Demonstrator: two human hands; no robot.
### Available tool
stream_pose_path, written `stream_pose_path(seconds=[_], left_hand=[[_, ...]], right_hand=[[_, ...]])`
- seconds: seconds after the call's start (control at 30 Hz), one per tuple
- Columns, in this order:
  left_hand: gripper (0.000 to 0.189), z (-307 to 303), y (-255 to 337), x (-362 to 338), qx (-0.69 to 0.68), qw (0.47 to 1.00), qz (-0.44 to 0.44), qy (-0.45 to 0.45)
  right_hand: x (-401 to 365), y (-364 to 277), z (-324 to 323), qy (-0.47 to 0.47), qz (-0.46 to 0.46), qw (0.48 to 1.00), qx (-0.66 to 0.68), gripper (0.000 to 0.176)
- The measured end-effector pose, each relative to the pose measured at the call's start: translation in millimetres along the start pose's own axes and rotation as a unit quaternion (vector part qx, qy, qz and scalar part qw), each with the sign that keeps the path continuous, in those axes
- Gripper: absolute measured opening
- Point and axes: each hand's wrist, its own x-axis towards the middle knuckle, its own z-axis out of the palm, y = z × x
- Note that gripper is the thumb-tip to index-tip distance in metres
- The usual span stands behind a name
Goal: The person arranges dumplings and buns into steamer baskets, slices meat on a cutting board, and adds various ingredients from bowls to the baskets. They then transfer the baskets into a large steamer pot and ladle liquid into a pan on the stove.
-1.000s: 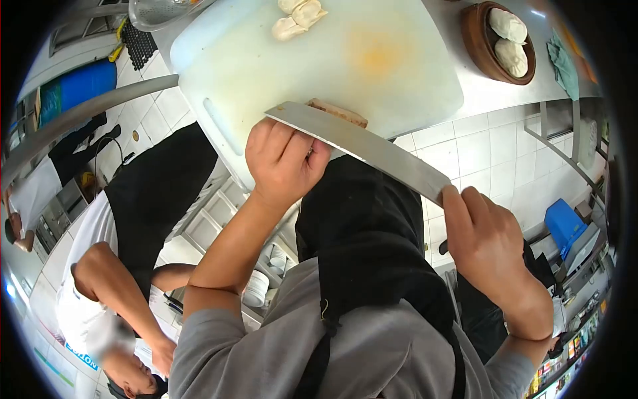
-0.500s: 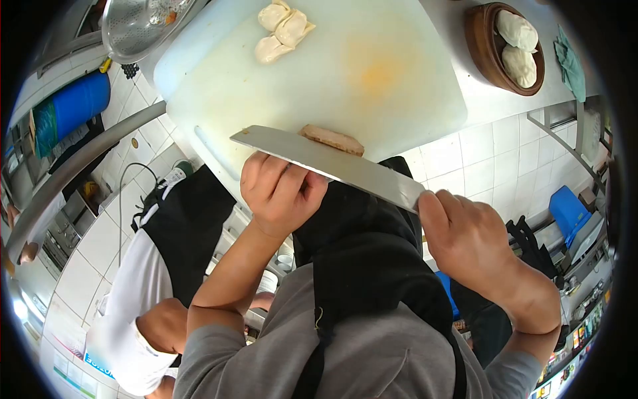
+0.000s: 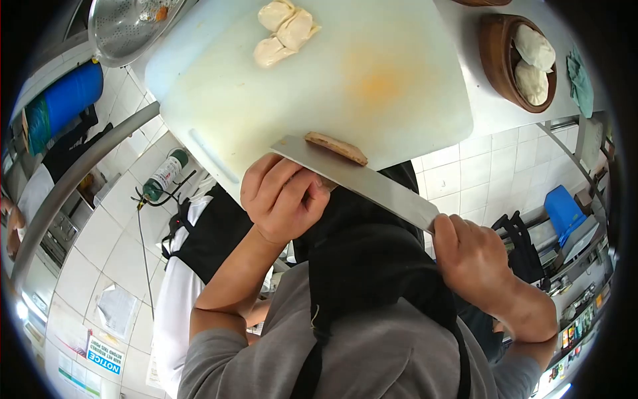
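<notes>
A wide cleaver (image 3: 365,186) slants across the near edge of the white cutting board (image 3: 252,106). My right hand (image 3: 472,259) is closed round its handle end. Beside the blade's other end, my left hand (image 3: 282,196) has its fingers curled; what they press on is mostly hidden behind the blade. A flat brown slice of meat (image 3: 337,147) lies along the blade's far side. Several pale dough-like pieces (image 3: 286,32) sit together at the board's far side.
A round wooden steamer (image 3: 498,63) with two white buns stands at the right. A metal colander (image 3: 126,30) is at the upper left, a green cloth (image 3: 580,83) at the far right. Another person in a black apron (image 3: 212,233) stands close on the left.
The cleaver and my right hand have moved right and slightly down. The meat slice now looks more tilted on edge. The person on the left has shifted, showing a green cylinder behind.
</notes>
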Motion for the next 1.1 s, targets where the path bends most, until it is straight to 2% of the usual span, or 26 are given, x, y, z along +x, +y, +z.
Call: stream_pose_path(seconds=[0.1, 0.23, 0.3, 0.5, 0.63, 0.7, 1.1], left_hand=[[0.02, -1.3, 0.5, 0.1, -0.003, 1.0, -0.004, -0.01], [0.016, -3.5, 1.5, -0.7, -0.016, 0.999, -0.005, -0.038], [0.018, -1.2, -1.6, -1.6, -0.016, 1.0, -0.007, -0.023], [0.019, -1.3, -3.4, -0.5, -0.019, 1.0, 0.018, -0.006], [0.021, -0.3, -3.4, -4.2, -0.001, 0.999, 0.029, 0.021], [0.022, -3.3, -2.8, -5.4, 0.006, 1.0, 0.027, 0.007], [0.025, -2.9, -5.4, -6.2, 0.008, 0.999, 0.029, -0.01]], right_hand=[[22.7, 0.6, 15.4, 0.016, -0.011, 1.0, -0.003, 0.017], [5.9, 3.0, 6.0, -0.003, -0.008, 1.0, 0.009, 0.018], [-7.2, 4.8, 3.0, -0.014, 0.011, 0.999, -0.043, 0.017], [36.0, 3.3, 26.4, 0.03, -0.004, 1.0, -0.004, 0.014], [10.1, -6.8, -5.3, 0.025, -0.007, 0.999, 0.021, 0.014], [-4.8, -14.3, -11.1, 0.028, -0.007, 0.999, 0.015, 0.014], [-23.0, -15.5, -16.2, 0.017, -0.004, 0.999, -0.035, 0.016]])
